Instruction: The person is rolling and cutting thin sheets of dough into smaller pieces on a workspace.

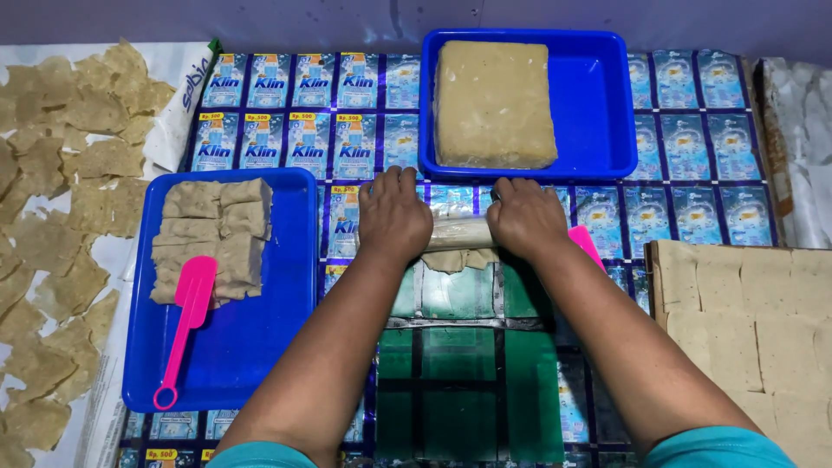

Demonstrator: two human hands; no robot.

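Here the rolling pin [459, 232] lies crosswise just below the blue tray [607, 130], left hand [394, 217] and right hand [524, 217] pressing palms-down on its ends, neither nearer.

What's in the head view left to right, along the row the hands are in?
Thin dough sheets → blue tray of cut dough with pink spatula → left hand → rolling pin → right hand → second pink scraper → flattened dough squares.
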